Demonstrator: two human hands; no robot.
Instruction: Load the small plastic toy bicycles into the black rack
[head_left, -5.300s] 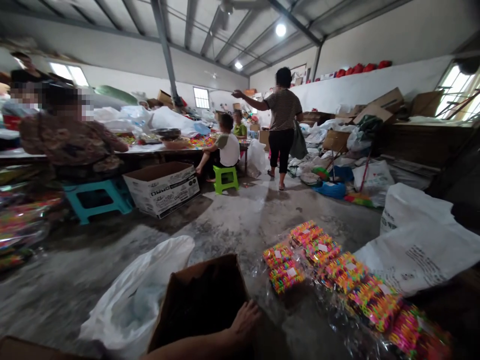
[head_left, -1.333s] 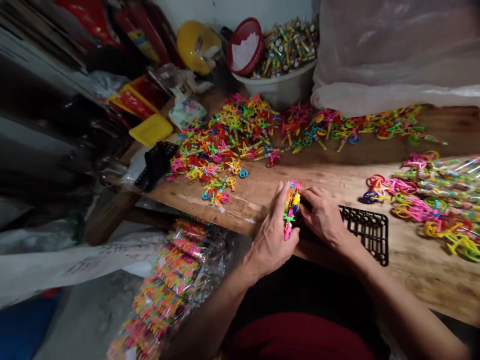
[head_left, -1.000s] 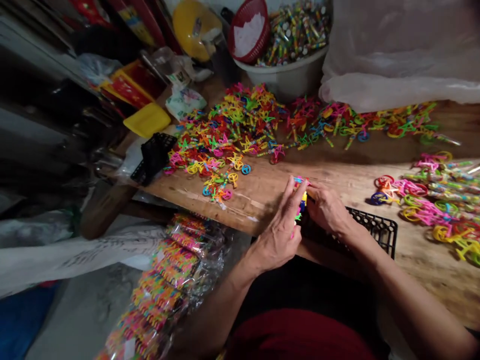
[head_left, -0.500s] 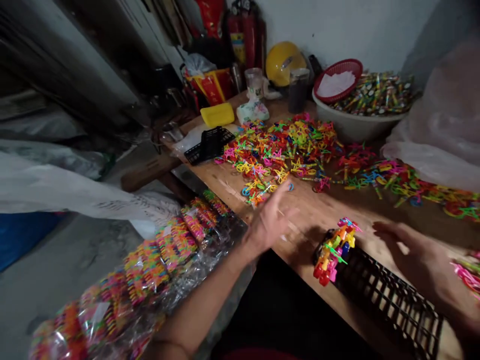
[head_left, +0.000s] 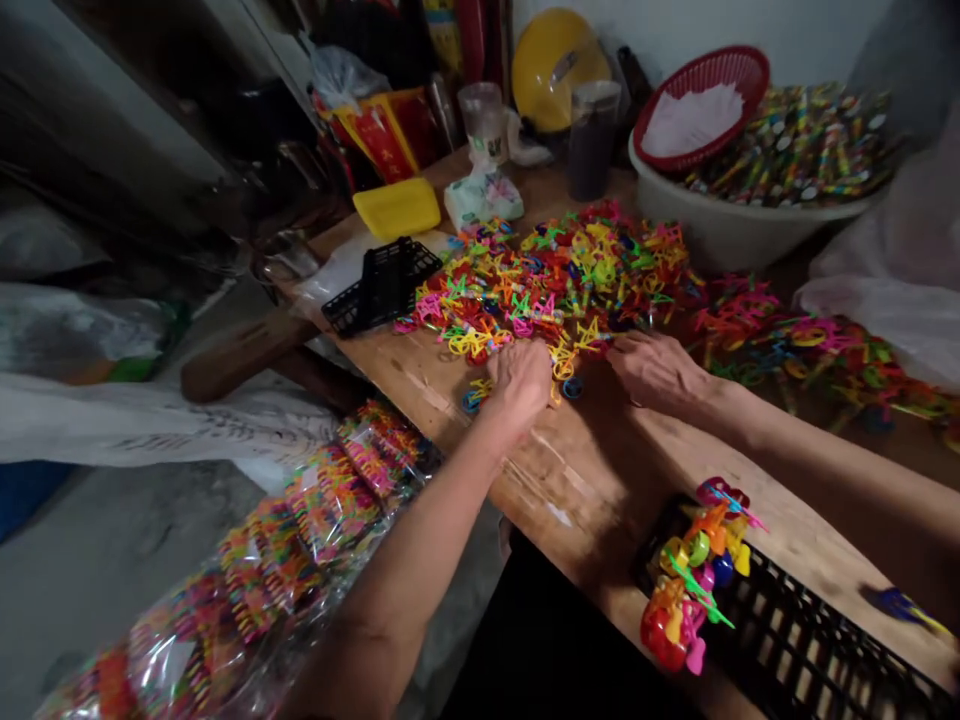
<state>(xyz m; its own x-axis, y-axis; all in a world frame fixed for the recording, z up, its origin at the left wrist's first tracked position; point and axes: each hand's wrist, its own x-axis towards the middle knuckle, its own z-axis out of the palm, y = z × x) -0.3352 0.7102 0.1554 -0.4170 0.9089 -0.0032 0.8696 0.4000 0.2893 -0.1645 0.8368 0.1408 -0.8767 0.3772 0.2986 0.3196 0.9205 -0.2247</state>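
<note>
My left hand (head_left: 525, 378) curls at the near edge of the toys (head_left: 555, 275) on the table (head_left: 592, 470); my right hand (head_left: 660, 372) bends just right; grips I cannot tell; toys seem light, stiff, best pinched mid-frame

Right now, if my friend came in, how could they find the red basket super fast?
Look across the wooden table to the big pale tub by the wall. The red basket sits tilted on the tub's left side. It holds white papers, but the colourful tubes next to it are piled in the tub.
</note>
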